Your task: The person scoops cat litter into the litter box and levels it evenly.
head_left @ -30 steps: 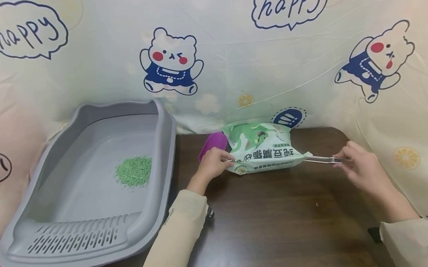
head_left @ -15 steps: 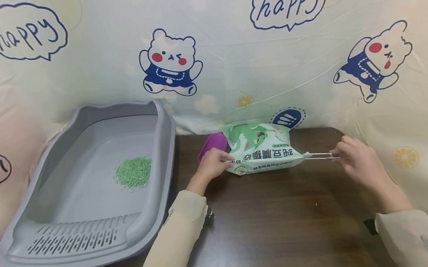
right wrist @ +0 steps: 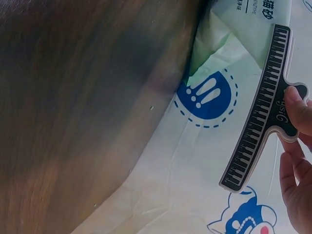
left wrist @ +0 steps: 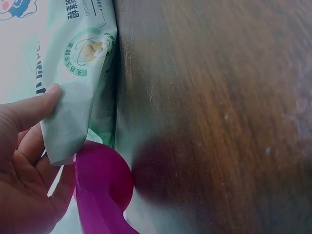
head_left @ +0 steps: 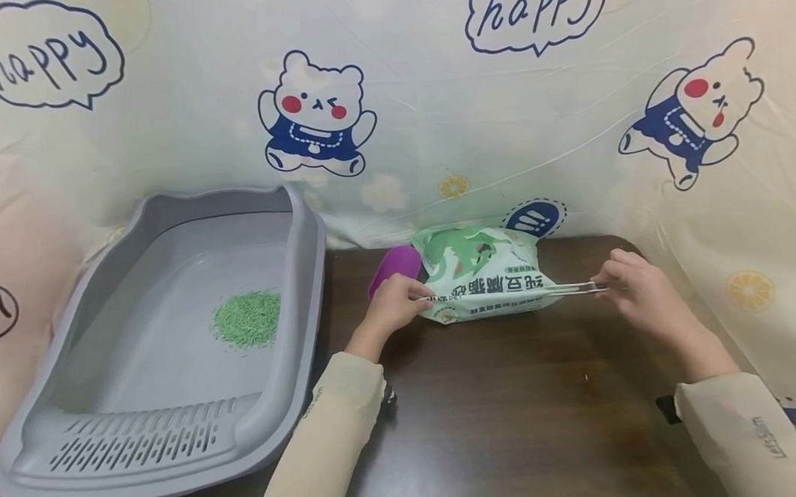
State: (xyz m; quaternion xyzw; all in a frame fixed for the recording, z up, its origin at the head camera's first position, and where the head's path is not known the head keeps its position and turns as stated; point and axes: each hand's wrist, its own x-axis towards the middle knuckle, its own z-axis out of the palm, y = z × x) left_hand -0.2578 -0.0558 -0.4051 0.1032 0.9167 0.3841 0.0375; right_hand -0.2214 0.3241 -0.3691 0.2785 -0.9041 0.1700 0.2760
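Observation:
A pale green bag of cat litter lies on the brown table, its folded edge facing me. My left hand pinches the bag's left corner; in the left wrist view the thumb lies on top of the fold with fingers beneath. On the other side my right hand pinches the handle of a long black clip printed with piano keys. The clip's far end overlaps the bag's right corner in the head view. Whether it grips the plastic, I cannot tell. A purple scoop sits beside the bag, near my left fingers.
A grey litter box takes up the left side, with a small heap of green pellets in it. Patterned cloth hangs behind the table and on both sides.
My right hand has moved left toward the bag, bringing the clip from just beyond the corner to over it, and the clip has turned. My left hand keeps its place on the bag.

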